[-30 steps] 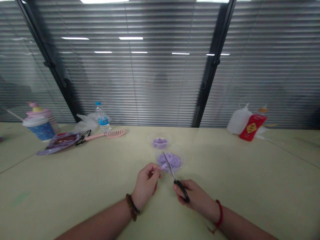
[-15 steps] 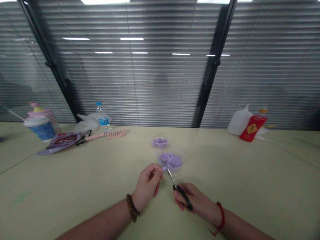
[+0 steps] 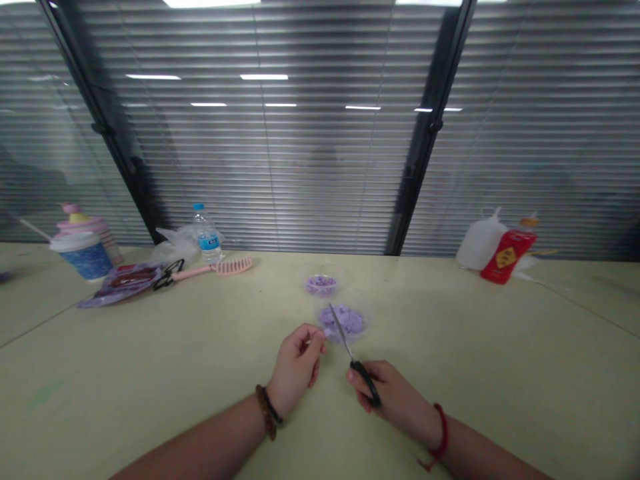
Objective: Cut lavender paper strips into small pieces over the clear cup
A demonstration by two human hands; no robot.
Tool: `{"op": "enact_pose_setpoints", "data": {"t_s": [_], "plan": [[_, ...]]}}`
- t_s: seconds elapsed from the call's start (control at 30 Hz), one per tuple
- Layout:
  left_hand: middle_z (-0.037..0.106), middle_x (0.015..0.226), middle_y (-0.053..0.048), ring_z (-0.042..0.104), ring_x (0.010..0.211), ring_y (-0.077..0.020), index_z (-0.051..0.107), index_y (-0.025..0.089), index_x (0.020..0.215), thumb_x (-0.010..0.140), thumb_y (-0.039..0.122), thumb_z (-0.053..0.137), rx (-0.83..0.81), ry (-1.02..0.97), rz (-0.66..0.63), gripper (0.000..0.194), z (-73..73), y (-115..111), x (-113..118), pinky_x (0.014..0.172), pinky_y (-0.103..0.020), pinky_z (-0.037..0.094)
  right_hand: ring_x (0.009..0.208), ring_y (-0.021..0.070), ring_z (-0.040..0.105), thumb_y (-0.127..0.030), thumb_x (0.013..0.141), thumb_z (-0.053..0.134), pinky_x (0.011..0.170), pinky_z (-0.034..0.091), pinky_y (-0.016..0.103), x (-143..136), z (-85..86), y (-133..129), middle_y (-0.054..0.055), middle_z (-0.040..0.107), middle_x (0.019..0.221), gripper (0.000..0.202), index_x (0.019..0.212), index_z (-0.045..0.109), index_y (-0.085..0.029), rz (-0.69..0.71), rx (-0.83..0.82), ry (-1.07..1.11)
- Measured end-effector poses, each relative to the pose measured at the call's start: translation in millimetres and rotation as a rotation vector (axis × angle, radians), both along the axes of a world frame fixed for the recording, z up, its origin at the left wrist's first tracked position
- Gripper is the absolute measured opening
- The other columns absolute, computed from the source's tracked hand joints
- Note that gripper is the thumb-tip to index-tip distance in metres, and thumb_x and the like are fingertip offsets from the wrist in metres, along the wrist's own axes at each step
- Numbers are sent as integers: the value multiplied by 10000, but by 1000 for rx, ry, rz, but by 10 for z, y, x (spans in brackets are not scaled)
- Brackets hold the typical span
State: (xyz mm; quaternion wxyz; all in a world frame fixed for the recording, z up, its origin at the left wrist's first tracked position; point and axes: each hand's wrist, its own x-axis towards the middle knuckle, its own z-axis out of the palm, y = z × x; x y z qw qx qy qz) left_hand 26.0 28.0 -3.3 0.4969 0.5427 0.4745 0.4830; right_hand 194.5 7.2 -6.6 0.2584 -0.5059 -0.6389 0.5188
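Note:
My left hand (image 3: 300,360) pinches a small strip of purple paper (image 3: 327,333) between thumb and fingers, at the near left edge of a clear bowl (image 3: 367,321). Purple paper scraps (image 3: 349,319) fill that bowl. Black-handled scissors (image 3: 367,383) are held in my right hand (image 3: 393,397), with their blades together and pointing up and left over the scraps. The blade tips lie just beyond the strip. Behind stands a smaller clear bowl (image 3: 321,285) of finer purple pieces.
Along the back left are a blue cup (image 3: 89,257), a purple packet (image 3: 120,283), a pink hairbrush (image 3: 215,268) and a water bottle (image 3: 207,237). At the back right stand a red bottle (image 3: 509,253) and a white translucent bottle (image 3: 481,241). A blind-covered glass wall borders the table.
The scissor blades have closed, and the scissors have shifted slightly up. The purple strip in my left hand looks shorter, and that hand has risen a little.

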Motion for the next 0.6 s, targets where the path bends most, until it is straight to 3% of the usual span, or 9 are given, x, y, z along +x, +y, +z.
{"op": "enact_pose_setpoints", "data": {"t_s": [0.1,0.23,0.33,0.6], "plan": [[342,355,105,273,268,-36,470,165,668,765,499,501,-20,-20,27,349,-16,34,-9,272,-135,201,404,53,333,-598,740,457,414,239,192,16,-17,16,-35,393,443,502,516,447,-149,-28,0,48],[345,354,105,268,264,-34,497,158,677,744,508,526,-59,-68,-19,358,-26,29,-17,271,-139,197,375,44,295,-618,709,472,384,210,190,-2,75,-34,-41,384,435,505,510,449,-154,60,-60,78],[349,352,105,267,259,-36,502,159,685,732,513,536,-73,-77,-21,358,-22,6,-12,267,-141,193,413,50,317,-606,685,511,410,240,187,-23,112,-71,-38,383,442,499,484,429,-157,121,-17,62],[338,355,100,260,279,-37,464,168,650,743,508,525,-19,9,7,358,29,-35,3,282,-144,188,444,61,335,-585,683,522,430,264,191,-25,45,-73,-29,398,482,466,524,436,-156,135,-15,47]]}}
